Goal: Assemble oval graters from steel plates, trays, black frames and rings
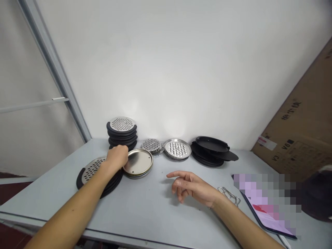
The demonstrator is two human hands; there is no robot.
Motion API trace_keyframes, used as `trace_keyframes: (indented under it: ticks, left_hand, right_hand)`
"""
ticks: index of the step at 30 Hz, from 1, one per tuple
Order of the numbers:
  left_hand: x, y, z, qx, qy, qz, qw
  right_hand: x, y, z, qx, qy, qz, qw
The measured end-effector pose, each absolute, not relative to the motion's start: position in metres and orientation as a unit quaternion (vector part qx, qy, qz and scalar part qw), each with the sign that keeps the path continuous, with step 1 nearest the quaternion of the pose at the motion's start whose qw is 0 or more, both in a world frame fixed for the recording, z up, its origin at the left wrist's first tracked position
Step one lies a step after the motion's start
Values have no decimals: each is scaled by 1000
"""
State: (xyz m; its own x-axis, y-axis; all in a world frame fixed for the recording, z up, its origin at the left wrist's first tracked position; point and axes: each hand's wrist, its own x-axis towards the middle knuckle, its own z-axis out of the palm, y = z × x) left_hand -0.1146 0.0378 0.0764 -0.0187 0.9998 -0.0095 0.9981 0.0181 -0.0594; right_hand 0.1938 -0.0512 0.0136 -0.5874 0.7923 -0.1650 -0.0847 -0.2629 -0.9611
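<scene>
My left hand [117, 158] is closed, back of the hand toward me, over the gap between the front grater stack and the metal discs. Its fingertips are hidden, so whatever they grip does not show. Partly covered by my left forearm is a stack of perforated metal grater discs with black rims [91, 170]. Right beside the hand lies a stack of shiny round metal plates [141, 162]. My right hand [192, 186] hovers above the table with fingers apart, index finger pointing left, holding nothing.
Along the wall stand a taller black-rimmed grater stack [122, 124], small perforated discs [151, 145], silver grater discs [177, 148] and black round trays [211, 145]. Wire pieces [228, 194] and a tablet [261, 211] lie right. A cardboard box [293, 131] leans there.
</scene>
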Motion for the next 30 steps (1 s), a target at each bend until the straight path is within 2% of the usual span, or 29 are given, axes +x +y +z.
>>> trace_keyframes:
  ticks: [10,22,26,30]
  left_hand:
    - [-99,51,66,-685,-726,53,34]
    - [-105,53,81,-674,-738,4,26]
    - [-100,47,94,-691,-722,-32,27]
    - [-75,34,98,-740,-669,-65,-8]
  right_hand:
    - [195,-51,14,-341,-527,715,308]
    - [195,-51,14,-351,-520,710,318]
    - [197,-47,12,-382,-499,694,351]
    - [201,-40,12,-462,-475,631,405]
